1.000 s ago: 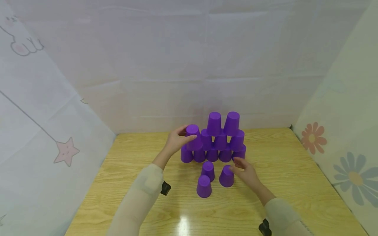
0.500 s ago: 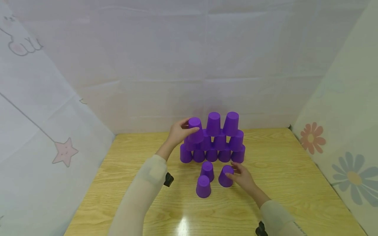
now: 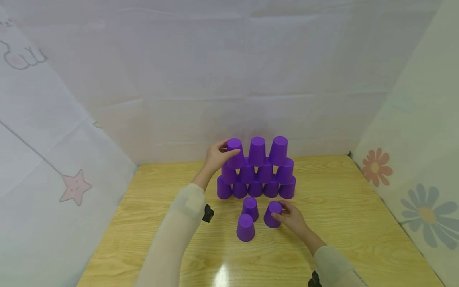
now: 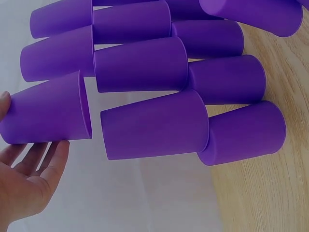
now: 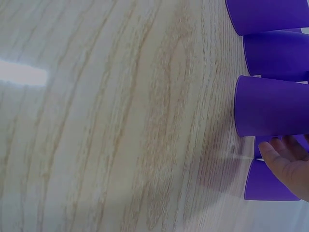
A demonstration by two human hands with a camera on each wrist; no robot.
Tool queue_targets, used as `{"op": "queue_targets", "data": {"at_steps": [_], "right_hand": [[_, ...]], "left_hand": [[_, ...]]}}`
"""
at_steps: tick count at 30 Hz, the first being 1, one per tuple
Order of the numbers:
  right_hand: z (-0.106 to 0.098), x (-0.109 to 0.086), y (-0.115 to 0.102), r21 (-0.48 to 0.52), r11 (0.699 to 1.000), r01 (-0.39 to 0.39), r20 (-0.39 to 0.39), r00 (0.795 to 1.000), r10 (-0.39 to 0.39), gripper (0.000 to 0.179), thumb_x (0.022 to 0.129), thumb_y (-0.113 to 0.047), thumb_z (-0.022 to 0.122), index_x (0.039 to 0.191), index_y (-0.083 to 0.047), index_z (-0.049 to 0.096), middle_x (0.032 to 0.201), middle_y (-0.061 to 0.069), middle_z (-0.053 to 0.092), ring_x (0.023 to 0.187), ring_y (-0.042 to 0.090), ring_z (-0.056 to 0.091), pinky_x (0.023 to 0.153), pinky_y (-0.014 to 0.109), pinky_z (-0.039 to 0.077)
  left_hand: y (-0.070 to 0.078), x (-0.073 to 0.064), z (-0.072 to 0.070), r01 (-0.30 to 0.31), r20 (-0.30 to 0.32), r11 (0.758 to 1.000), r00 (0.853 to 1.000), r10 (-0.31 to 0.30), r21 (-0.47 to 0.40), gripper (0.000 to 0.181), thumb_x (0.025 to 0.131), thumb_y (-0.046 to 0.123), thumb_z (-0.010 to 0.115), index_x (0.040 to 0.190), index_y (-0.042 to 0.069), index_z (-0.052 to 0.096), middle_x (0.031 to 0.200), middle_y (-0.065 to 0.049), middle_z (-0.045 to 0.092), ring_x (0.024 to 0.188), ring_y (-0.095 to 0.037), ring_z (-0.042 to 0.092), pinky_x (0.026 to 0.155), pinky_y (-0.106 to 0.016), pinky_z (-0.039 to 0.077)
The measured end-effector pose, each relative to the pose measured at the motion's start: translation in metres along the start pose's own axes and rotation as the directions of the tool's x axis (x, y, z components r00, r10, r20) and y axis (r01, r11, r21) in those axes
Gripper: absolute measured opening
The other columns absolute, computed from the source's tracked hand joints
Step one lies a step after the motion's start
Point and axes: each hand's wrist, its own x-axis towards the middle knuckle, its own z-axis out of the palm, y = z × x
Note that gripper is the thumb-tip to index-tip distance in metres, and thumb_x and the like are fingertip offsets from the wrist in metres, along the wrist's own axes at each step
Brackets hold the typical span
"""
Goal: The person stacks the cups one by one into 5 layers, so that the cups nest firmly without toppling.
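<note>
My left hand (image 3: 216,156) holds an upside-down purple cup (image 3: 234,154) at the left end of the stack's top row. In the left wrist view, a gap separates this held cup (image 4: 46,111) from the second-row cup (image 4: 154,125) beneath. Two more cups, one in the middle (image 3: 257,151) and one at the right (image 3: 278,151), stand in that top row. My right hand (image 3: 293,220) grips a cup (image 3: 271,215) standing upside down on the table, thumb in front and fingers behind. The right wrist view shows the fingers (image 5: 289,164) against its side.
Two loose upside-down cups, one nearer (image 3: 245,229) and one farther (image 3: 250,208), stand left of the gripped one. The stack's bottom row (image 3: 255,190) rests on the wooden table (image 3: 161,207). Behind hangs a pale cloth wall (image 3: 193,79).
My left hand has lifted its cup from second-row height to the top row's left end; a second-row cup now shows below. My right hand has closed in on the loose cup.
</note>
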Motion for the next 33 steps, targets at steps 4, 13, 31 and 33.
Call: {"op": "queue_targets", "data": {"at_steps": [4,13,31,33], "right_hand": [[0.0,-0.003,-0.005,0.009,1.0,0.002,0.01,1.0,-0.003,0.048,0.071,-0.009,0.07,0.113,0.004,0.05,0.103,0.015,0.056,0.093,0.032,0.053,0.077,0.038,0.045],[0.002,-0.002,0.003,0.026,0.999,0.04,-0.009,0.999,-0.039,0.05,0.07,-0.006,0.071,0.113,0.006,0.049,0.103,0.019,0.055,0.094,0.035,0.051,0.079,0.045,0.043],[0.007,-0.001,0.007,-0.001,1.0,0.024,-0.037,0.999,-0.024,0.047,0.069,-0.008,0.072,0.111,0.001,0.053,0.101,0.016,0.057,0.091,0.032,0.053,0.074,0.038,0.046],[0.007,-0.001,0.006,0.001,1.0,0.023,-0.041,0.999,-0.023,0.047,0.069,-0.009,0.072,0.111,0.0,0.053,0.1,0.015,0.057,0.092,0.032,0.053,0.073,0.038,0.047]], "left_hand": [[-0.001,0.003,0.001,0.007,-0.009,1.0,1.0,-0.008,-0.006,0.062,0.071,0.038,0.069,0.124,0.012,0.048,0.111,-0.007,0.054,0.099,-0.022,0.05,0.081,-0.034,0.043],[-0.001,0.01,0.007,0.01,-0.027,0.999,1.0,-0.011,-0.032,0.058,0.071,0.037,0.069,0.12,0.014,0.051,0.109,-0.005,0.055,0.099,-0.021,0.05,0.082,-0.033,0.042],[-0.004,0.013,0.011,0.013,-0.032,0.999,0.999,-0.014,-0.032,0.056,0.072,0.032,0.069,0.12,0.011,0.051,0.11,-0.008,0.055,0.1,-0.023,0.05,0.082,-0.033,0.042],[-0.004,0.013,0.011,0.011,-0.032,0.999,0.999,-0.012,-0.03,0.055,0.072,0.031,0.069,0.12,0.011,0.051,0.11,-0.008,0.055,0.099,-0.023,0.05,0.082,-0.033,0.042]]}}
